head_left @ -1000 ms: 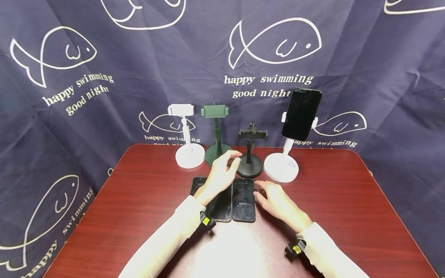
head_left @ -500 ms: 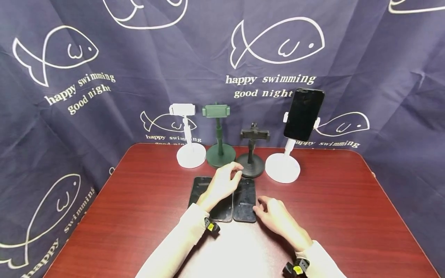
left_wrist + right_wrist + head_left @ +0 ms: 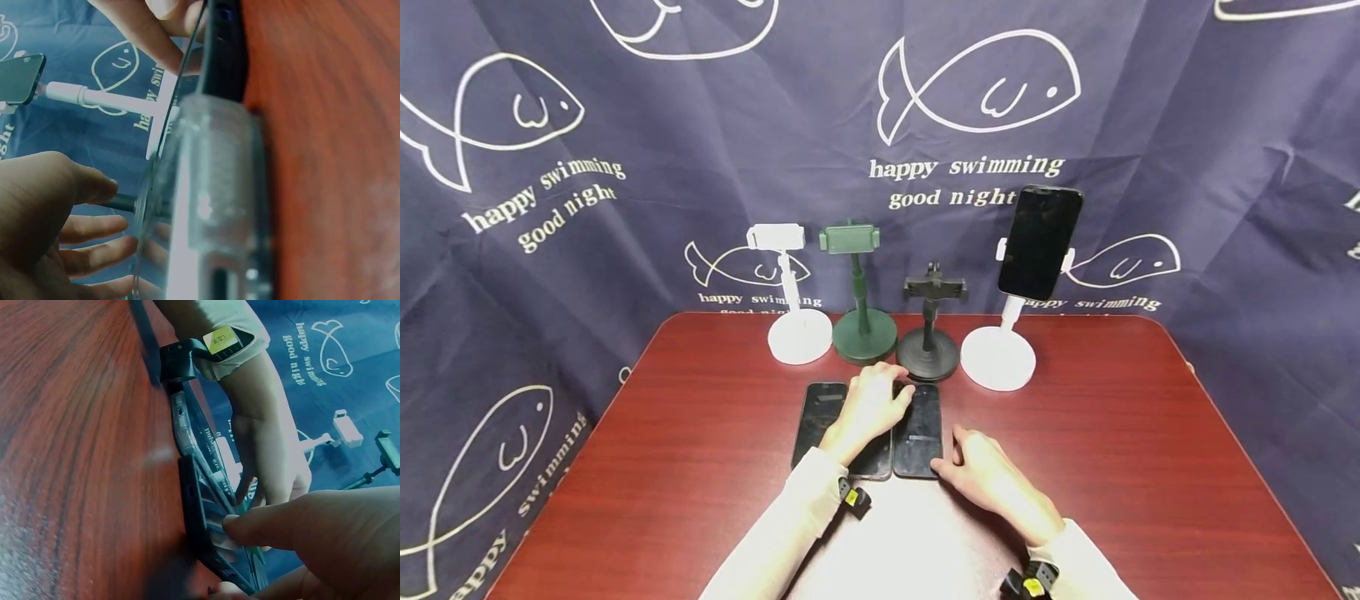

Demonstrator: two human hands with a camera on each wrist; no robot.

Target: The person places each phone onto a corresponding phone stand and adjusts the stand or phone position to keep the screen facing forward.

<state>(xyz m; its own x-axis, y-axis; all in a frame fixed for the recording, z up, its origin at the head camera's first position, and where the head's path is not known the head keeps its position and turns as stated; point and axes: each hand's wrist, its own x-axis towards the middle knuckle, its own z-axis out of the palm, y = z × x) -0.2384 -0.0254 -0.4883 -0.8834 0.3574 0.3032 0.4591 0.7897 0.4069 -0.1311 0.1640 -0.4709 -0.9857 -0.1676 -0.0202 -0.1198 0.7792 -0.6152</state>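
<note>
In my head view the right hand [image 3: 992, 477] has moved down to the near corner of the right phone [image 3: 917, 433], beside the left phone [image 3: 814, 423] on the bench [image 3: 1097, 433], so work centres there. The left wrist view shows the left hand [image 3: 40, 219] with fingers apart, gripping nothing; from the right wrist view, I can't tell whether the right fingers pinch.

We saw white fish outlines [image 3: 915, 97] and white lettering [image 3: 967, 167] across the purplish-blue cloth [image 3: 820, 125]. Dark grain [image 3: 56, 406] streaked the reddish-brown table [image 3: 1112, 433]. We noted two white stands [image 3: 800, 337], a green stand [image 3: 865, 335] and a black stand [image 3: 928, 354]. We found the phones [image 3: 917, 429] black-faced, and one wore a clear case [image 3: 215, 169]. The sleeves [image 3: 775, 533] were off-white; the black cameras [image 3: 177, 362] bore yellow labels [image 3: 219, 340].
</note>
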